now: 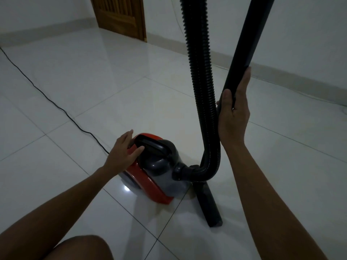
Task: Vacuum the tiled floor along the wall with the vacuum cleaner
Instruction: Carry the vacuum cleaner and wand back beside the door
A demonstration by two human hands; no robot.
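Knee (80, 246) of the person shows at the bottom edge, bent, so the person seems to crouch low beside the machine. Just beyond it the vacuum cleaner (150, 175), red and dark grey, stands on the tiled floor (65, 91) near the middle of the room, well apart from the wall (300, 34). The left hand (122, 149) reaches down to its top, fingers nearly straight and spread, the fingertips touching the black carry handle (150, 145) without closing round it; I judge it is there to lift or turn the body, or to find a switch, but no switch can be seen. A short black tube (208, 205) lies on the floor beside the front of the body, under the hose joint. From that joint the ribbed hose (202, 81) bends up and rises out of the top of the picture. The right hand (233, 113) holds the smooth black wand (249, 44) next to the hose, thumb on one side and fingers wrapped loosely behind, keeping it upright and off the floor, probably so it does not drag while the body is handled. A thin power cord (37, 91) runs away across the tiles to the left. Farthest, a pale skirting follows the wall, and a wooden door (120, 15) stands closed in the corner. Cleaning along the wall seems not yet begun.
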